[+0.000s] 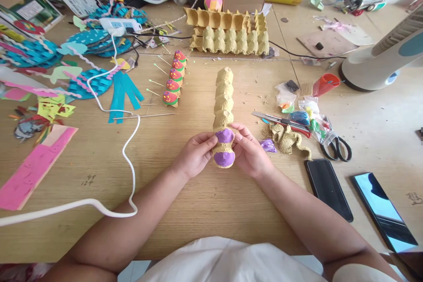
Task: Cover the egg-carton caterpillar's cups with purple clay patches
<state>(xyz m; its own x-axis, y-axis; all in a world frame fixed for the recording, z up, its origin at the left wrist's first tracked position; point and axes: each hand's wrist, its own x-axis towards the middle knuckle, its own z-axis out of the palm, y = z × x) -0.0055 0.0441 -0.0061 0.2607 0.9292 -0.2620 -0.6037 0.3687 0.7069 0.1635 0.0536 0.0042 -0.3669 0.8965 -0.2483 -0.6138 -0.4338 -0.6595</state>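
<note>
A strip cut from an egg carton [224, 99] points away from me, its bumps facing up. Purple clay [224, 158] covers part of the nearest bump and part of the one behind it; the farther bumps are bare. My left hand [197, 152] grips the strip's left side, thumb beside the second purple patch. On the opposite side my right hand [251, 152] holds it with thumb and fingers at the same bump. A small bag of purple clay [268, 145] lies just right of my right hand. Torn carton scraps [289, 139] are beyond it.
A decorated red-and-green carton caterpillar [174, 79] stands left of centre. Egg cartons [235, 40] sit at the back. On the right lie a utility knife [280, 121], scissors [337, 147] and two phones [329, 189]. A white cable [127, 154] crosses the left side.
</note>
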